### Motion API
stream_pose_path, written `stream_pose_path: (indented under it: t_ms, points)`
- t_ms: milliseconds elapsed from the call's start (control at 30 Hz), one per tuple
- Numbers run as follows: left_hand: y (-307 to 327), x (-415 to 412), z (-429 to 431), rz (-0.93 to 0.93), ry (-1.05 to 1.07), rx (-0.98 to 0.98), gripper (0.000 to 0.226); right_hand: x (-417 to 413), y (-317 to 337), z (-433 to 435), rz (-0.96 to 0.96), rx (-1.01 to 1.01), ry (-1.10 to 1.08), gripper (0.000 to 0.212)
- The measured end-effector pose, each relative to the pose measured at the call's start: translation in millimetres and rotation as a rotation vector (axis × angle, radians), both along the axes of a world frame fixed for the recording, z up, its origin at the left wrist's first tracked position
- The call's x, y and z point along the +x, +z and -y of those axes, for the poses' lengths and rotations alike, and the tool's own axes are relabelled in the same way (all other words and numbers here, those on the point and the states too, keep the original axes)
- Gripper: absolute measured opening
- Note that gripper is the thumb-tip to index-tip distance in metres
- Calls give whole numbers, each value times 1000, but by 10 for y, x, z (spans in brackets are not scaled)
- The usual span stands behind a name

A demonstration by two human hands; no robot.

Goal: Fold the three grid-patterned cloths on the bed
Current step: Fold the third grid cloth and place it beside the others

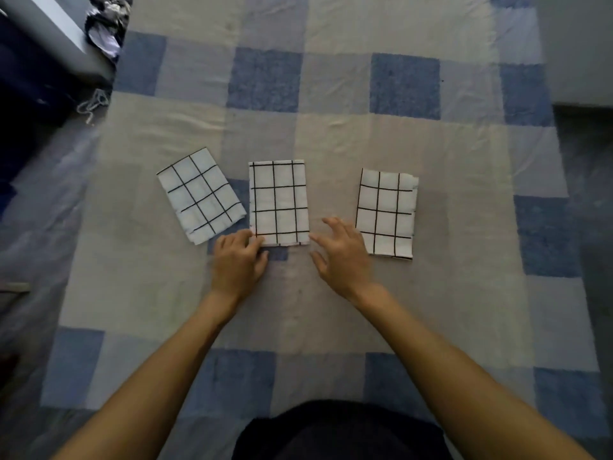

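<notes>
Three grid-patterned cloths lie as small folded rectangles on the checked bedspread (331, 144). Taking the middle cloth (278, 202) as landmark, the left cloth (200, 195) sits just beside it, skewed, and the right cloth (386, 212) lies well apart on its other side. The left hand (238, 257) has its fingers curled onto the middle cloth's near left corner, apparently pinching it. The right hand (345, 257) is spread just off the near right corner; I cannot tell whether it touches. The fabric looks thin, light and limp, so layers will likely slide and fan open. Holding both near corners, or pressing flat along a folded edge, should keep the stack aligned.
</notes>
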State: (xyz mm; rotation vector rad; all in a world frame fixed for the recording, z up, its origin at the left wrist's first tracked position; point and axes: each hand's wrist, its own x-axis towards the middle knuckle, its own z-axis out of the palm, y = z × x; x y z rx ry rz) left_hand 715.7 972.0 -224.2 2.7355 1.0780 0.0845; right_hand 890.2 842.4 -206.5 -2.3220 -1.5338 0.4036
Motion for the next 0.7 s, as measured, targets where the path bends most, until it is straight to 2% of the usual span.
stream_pose_path:
  t_ms: [167, 367, 700]
  points:
    - [-36, 0, -78, 9, -35, 4, 21, -100, -136, -198, 51, -80, 58, 24]
    - [-71, 7, -113, 105, -77, 38, 11, -94, -257, -296, 141, 63, 22, 8]
    - [-108, 83, -64, 174, -79, 6, 10, -60, -349, -279, 153, 170, -5, 16]
